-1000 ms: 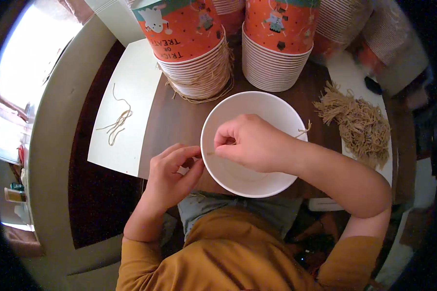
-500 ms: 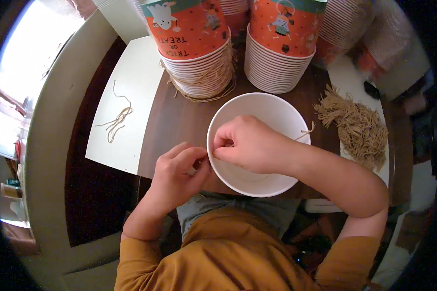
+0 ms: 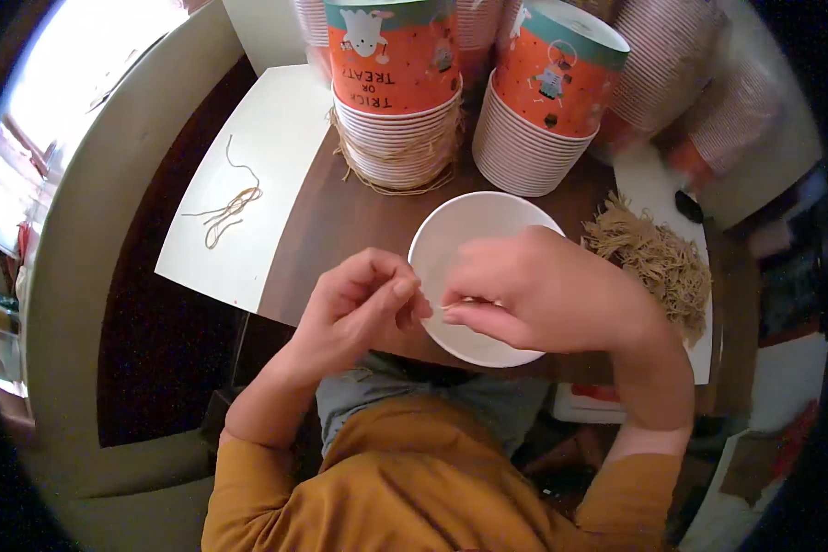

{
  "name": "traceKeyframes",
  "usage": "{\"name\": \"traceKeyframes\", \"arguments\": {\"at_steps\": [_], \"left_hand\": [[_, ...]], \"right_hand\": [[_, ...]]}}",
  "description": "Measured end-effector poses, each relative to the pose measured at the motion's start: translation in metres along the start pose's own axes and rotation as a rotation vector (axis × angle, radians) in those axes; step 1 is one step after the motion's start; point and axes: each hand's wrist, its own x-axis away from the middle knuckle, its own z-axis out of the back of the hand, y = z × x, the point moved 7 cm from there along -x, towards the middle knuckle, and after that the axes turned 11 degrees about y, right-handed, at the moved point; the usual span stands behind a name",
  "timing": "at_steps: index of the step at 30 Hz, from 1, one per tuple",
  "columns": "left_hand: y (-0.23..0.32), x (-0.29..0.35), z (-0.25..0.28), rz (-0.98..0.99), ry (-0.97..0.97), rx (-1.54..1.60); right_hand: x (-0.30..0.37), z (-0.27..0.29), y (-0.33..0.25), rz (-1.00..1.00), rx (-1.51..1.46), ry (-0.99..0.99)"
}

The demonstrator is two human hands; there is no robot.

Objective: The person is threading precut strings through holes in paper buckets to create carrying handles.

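A white paper bucket (image 3: 474, 219) stands open side up near the table's front edge. My right hand (image 3: 538, 294) reaches over it from the right, thumb and fingers pinched together. Part of that hand is smeared by motion. My left hand (image 3: 359, 308) is at the bucket's left rim, its thumb pressed against the curled fingers. The two sets of fingertips face each other across a small gap. Whatever either pinch holds is too small or hidden to make out. My right hand and forearm cover the right part of the bucket.
Behind the bucket stand two nested stacks of orange printed buckets, the left stack (image 3: 396, 138) wound with twine and the right stack (image 3: 534, 138) leaning. More stacks (image 3: 662, 55) fill the back right. A twine bundle (image 3: 658, 262) lies at right, loose strands (image 3: 235, 207) on the white board at left.
My right hand has risen out of the bucket's inside and drawn back right. My left hand has moved up and right to the rim. The view has shifted slightly.
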Motion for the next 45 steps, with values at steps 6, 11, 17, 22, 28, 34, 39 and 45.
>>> {"name": "traceKeyframes", "arguments": {"at_steps": [6, 11, 17, 22, 28, 34, 39, 45], "left_hand": [[-0.009, 0.006, -0.006, -0.087, 0.051, -0.070], [-0.024, 0.019, -0.021, 0.103, -0.119, 0.193], [-0.031, 0.020, -0.030, 0.169, -0.065, 0.293], [-0.034, 0.022, -0.024, 0.063, -0.039, 0.349], [-0.026, 0.023, -0.033, 0.000, -0.138, 0.201], [-0.025, 0.021, -0.032, 0.059, 0.008, 0.104], [-0.021, 0.029, -0.028, 0.070, 0.078, 0.070], [-0.018, 0.038, -0.014, 0.063, 0.072, 0.079]], "right_hand": [[-0.028, -0.012, -0.014, 0.090, -0.216, -0.054], [-0.025, -0.019, 0.004, -0.106, -0.322, -0.092], [0.008, 0.021, -0.017, -0.015, 0.505, 0.577], [0.060, -0.007, -0.022, -0.153, 0.196, 0.523], [0.071, -0.017, -0.022, -0.172, 0.110, 0.533], [0.076, -0.004, -0.035, -0.110, 0.334, 0.622], [0.087, -0.019, -0.055, -0.108, 0.617, 0.705], [0.090, -0.058, -0.068, -0.096, 0.651, 0.746]]}}
